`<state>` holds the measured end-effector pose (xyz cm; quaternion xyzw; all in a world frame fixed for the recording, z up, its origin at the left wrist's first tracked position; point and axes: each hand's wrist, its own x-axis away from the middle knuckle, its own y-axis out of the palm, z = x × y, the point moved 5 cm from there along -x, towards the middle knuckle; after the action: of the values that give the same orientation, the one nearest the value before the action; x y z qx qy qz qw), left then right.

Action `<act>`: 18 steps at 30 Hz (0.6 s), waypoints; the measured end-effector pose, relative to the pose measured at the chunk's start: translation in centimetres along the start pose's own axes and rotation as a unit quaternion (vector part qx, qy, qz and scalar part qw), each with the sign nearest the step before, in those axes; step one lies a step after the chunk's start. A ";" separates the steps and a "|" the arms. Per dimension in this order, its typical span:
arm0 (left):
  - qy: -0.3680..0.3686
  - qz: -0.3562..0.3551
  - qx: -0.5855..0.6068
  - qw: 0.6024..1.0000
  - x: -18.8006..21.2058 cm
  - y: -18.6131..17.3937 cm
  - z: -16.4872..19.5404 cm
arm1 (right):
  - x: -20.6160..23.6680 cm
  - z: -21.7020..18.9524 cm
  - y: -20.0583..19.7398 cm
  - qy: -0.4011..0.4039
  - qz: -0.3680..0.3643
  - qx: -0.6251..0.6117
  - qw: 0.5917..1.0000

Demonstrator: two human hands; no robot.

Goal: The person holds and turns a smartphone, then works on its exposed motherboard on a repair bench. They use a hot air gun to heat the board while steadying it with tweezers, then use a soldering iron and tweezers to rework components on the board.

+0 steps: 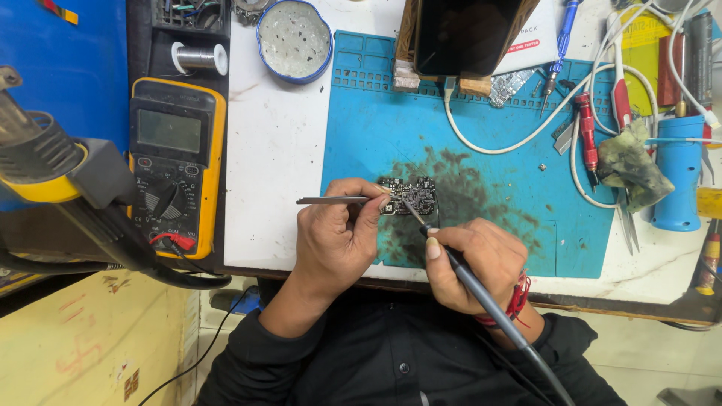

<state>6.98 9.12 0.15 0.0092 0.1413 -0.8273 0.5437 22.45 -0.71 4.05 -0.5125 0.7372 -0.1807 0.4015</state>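
A small dark circuit board lies at the middle of the frame on a stained blue work mat. It looks light, stiff and fragile, best held at its bare edges. The left hand is clenched on metal tweezers, whose tips meet the board's left edge. The right hand grips a soldering iron, its tip on the board; the exact contact spot is too small to tell. Further out on the white desk, a yellow multimeter sits at left and a white cable loops at upper right.
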 end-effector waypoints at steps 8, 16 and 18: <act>0.002 0.002 -0.001 1.000 -0.2 0.0 0.0 | 0.0 0.1 0.0 0.012 0.010 0.003 1.000; -0.003 0.003 -0.003 1.000 0.0 0.0 -0.1 | 0.0 0.0 -0.1 0.008 0.012 -0.005 1.000; 0.000 -0.003 0.004 1.000 -0.1 0.0 -0.1 | 0.1 0.1 0.0 0.008 0.006 -0.001 1.000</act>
<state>6.98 9.19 0.08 0.0110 0.1379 -0.8292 0.5415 22.51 -0.77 4.03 -0.5067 0.7437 -0.1821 0.3962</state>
